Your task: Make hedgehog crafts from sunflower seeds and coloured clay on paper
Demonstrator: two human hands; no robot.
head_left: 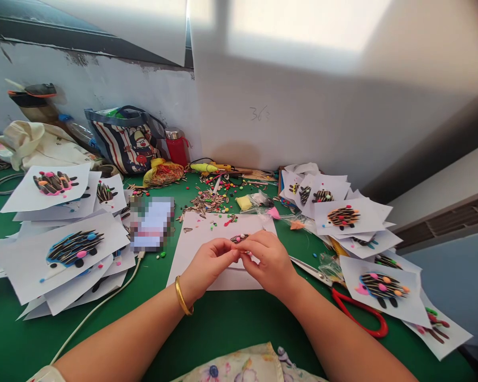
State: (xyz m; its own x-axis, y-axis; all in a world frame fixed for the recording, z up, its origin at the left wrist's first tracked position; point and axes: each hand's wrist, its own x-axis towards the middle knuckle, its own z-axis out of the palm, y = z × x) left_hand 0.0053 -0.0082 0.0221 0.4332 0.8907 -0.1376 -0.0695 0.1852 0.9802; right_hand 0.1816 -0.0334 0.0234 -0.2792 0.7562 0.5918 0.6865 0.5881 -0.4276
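A white sheet of paper [177, 273] lies on a green table [223, 329], in front of a person whose two bare hands meet above it. The left hand [211, 262] comes in over the sheet's left side, a gold bangle [182, 296] on its wrist; the right hand [270, 260] comes over the right side. Their fingertips cluster together, probably to steady very fine work, but they hide whatever may be between them, so I cannot tell how either grip stands. Just beyond the fingertips, on the sheet, is a small seed picture [237, 238], dark with pink dots, partly covered by the right hand. Its visible strip runs roughly left to right, along the sheet's width; which end is its front cannot be told. Past the sheet's far edge are loose striped seeds [207, 203] and coloured clay, including a yellow lump [244, 203] and a pink lump [273, 213], seemingly set there for easy reach. Right of the sheet, red-handled scissors [356, 313] point their blades toward it, the handles facing the person, handy for picking up. Finished-looking seed pictures are piled left [75, 249] and right [382, 289] of the sheet, apparently to leave the middle free. A phone [153, 223] lies near the sheet's left edge.
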